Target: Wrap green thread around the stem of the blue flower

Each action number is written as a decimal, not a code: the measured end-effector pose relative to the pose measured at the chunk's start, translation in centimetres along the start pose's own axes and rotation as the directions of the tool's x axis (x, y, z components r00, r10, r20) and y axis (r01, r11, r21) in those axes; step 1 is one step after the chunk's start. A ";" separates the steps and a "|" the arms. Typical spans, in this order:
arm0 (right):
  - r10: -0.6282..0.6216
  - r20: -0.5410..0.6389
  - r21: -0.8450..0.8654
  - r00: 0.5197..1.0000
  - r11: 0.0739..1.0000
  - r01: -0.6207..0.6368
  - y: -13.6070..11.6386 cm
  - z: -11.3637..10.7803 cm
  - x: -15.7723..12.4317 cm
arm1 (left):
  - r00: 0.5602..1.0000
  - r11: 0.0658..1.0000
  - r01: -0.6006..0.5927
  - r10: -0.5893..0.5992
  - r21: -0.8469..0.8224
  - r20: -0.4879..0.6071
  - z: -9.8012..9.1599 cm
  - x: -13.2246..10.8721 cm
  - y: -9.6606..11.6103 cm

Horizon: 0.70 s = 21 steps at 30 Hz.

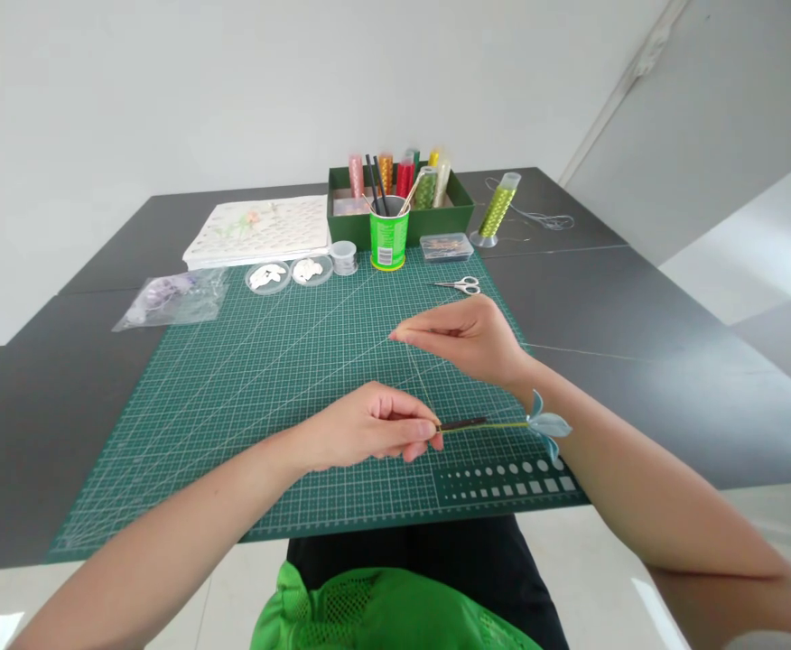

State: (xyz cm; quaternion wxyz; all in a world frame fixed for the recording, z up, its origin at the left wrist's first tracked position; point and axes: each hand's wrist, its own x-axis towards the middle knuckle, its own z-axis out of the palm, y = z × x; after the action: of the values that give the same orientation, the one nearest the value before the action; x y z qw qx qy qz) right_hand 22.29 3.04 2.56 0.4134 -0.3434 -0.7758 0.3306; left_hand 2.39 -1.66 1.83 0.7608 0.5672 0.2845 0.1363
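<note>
My left hand point(368, 426) is closed in a pinch on a thin stem point(483, 422), dark near my fingers and green further right, held level above the green cutting mat point(246, 379). A pale blue petal piece point(545, 424) sits at the stem's right end. My right hand point(467, 338) is higher and further back, its fingertips pinched on a fine thread point(421, 384) that runs down to the stem by my left fingers. More thread trails right across the dark table point(639, 307).
At the mat's far edge stand a green cup point(389, 239) of sticks, a green box point(436, 217) of bead tubes, small scissors point(461, 285), two clear dishes point(287, 273), a small jar point(344, 257) and a clear case point(445, 246). A green thread spool point(497, 212), white sheets point(260, 230) and a plastic bag point(172, 298) lie around.
</note>
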 end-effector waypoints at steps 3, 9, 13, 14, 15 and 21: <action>0.007 0.012 -0.013 1.000 1.000 -0.007 0.0 0.3 -0.1 | 1.000 1.000 -0.002 0.002 0.011 0.006 0.0 0.1 -0.1; 0.030 -0.031 -0.120 0.999 0.992 -0.033 1.5 0.4 0.3 | 0.996 0.997 -0.079 0.080 0.023 -0.045 -0.3 -0.5 0.6; 0.016 -0.038 -0.214 0.999 0.977 -0.024 3.0 -0.1 0.5 | 0.920 0.944 -0.287 0.319 0.161 -0.229 -1.0 -1.4 1.3; 0.014 -0.023 -0.234 1.000 0.972 -0.019 3.2 -0.3 0.6 | 0.872 0.912 -0.338 0.396 0.231 -0.287 -1.2 -1.6 1.4; 0.009 0.001 -0.251 1.000 0.968 -0.008 3.4 -0.5 0.6 | 0.815 0.874 -0.375 0.469 0.308 -0.340 -1.5 -1.8 1.4; -0.110 0.154 -0.250 0.982 0.957 0.147 2.4 -1.3 0.3 | 0.437 0.643 -0.302 0.750 0.704 -0.497 -2.8 -1.6 0.9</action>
State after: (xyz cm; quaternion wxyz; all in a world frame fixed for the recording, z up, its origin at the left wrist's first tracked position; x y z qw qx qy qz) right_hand 23.88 4.94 1.33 0.3307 -0.3198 -0.8599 0.2212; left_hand -0.38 -0.04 2.58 0.2965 0.6960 0.3978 0.5189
